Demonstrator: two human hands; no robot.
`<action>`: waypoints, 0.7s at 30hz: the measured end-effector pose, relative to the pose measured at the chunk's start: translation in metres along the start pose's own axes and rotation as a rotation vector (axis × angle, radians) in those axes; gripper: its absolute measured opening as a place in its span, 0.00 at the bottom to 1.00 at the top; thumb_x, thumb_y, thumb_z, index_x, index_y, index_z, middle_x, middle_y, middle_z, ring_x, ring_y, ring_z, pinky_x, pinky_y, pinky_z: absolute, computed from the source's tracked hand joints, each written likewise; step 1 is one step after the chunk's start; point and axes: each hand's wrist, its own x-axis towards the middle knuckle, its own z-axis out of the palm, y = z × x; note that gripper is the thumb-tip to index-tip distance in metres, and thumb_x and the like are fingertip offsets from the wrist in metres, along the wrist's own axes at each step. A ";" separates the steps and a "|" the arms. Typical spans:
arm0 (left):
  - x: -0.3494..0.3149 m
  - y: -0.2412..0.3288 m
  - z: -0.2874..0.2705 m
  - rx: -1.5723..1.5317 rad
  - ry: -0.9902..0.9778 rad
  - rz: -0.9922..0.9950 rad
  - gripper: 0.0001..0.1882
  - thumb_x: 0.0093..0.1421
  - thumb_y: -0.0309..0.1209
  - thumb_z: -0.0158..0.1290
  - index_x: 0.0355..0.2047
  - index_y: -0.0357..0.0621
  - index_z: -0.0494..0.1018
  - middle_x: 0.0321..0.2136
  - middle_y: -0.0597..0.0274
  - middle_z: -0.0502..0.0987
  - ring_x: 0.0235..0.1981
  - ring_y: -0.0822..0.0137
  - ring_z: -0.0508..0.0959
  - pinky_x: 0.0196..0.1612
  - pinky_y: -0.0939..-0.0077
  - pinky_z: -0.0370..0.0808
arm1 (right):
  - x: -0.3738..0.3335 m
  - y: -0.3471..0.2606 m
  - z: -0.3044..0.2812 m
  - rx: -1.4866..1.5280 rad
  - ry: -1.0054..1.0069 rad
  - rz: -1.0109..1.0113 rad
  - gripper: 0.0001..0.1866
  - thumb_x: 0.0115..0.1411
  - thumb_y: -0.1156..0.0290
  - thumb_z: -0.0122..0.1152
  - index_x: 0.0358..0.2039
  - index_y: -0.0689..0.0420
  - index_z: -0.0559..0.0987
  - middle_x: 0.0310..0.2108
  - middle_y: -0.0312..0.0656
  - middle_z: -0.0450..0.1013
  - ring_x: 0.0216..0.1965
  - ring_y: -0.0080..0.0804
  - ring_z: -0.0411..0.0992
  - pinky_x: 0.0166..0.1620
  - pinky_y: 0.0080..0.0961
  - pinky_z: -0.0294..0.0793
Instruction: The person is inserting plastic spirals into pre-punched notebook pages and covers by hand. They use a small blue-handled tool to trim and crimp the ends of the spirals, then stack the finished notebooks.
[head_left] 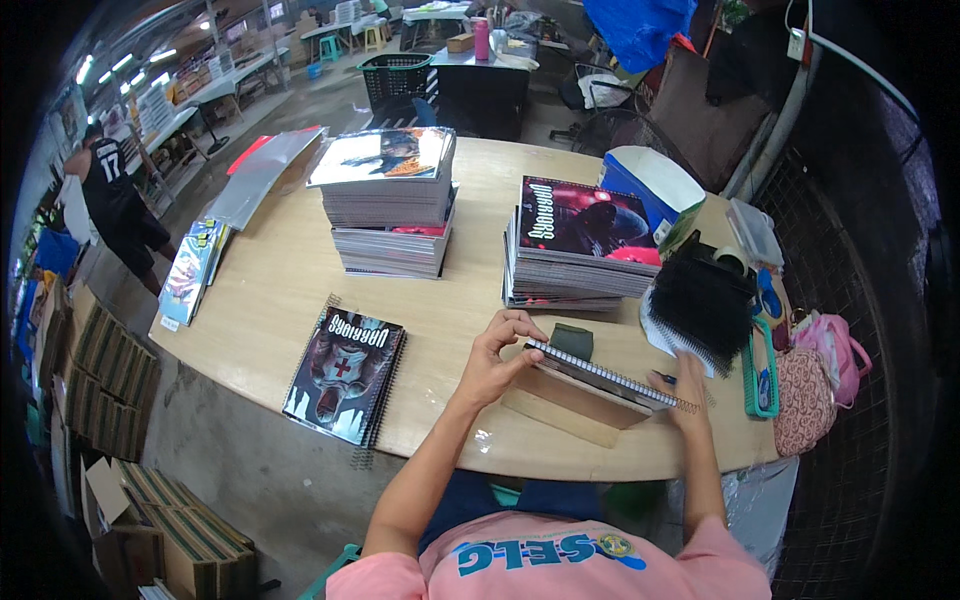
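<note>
My left hand (490, 365) pinches the left end of a spiral-bound notebook (590, 393), which is tipped up on its edge with the coil uppermost. At the coil's right end is my right hand (690, 400), its fingers curled around a small dark blue tool (667, 379) whose kind I cannot make out. Loose coil ends stick out beside that hand. Under the notebook lies a flat wooden strip (560, 416), and a dark green block (571, 341) sits just behind it. To the left, another spiral notebook (345, 375) with a dark illustrated cover lies flat.
Two notebook stacks (390, 205) (580, 240) stand farther back. On the right are a heap of black coils (705, 295), a blue-and-white box (655, 190), a green basket (761, 370) and a pink bag (838, 350). Colourful booklets (195, 268) lie at the left edge. A person (115, 190) stands beyond.
</note>
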 end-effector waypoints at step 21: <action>0.005 0.002 0.022 -0.327 0.013 -0.128 0.16 0.56 0.20 0.59 0.46 0.35 0.74 0.40 0.61 0.78 0.40 0.73 0.77 0.48 0.80 0.72 | 0.049 -0.136 -0.131 -0.151 0.323 -0.897 0.27 0.43 0.61 0.71 0.46 0.54 0.77 0.39 0.41 0.71 0.44 0.40 0.70 0.53 0.42 0.64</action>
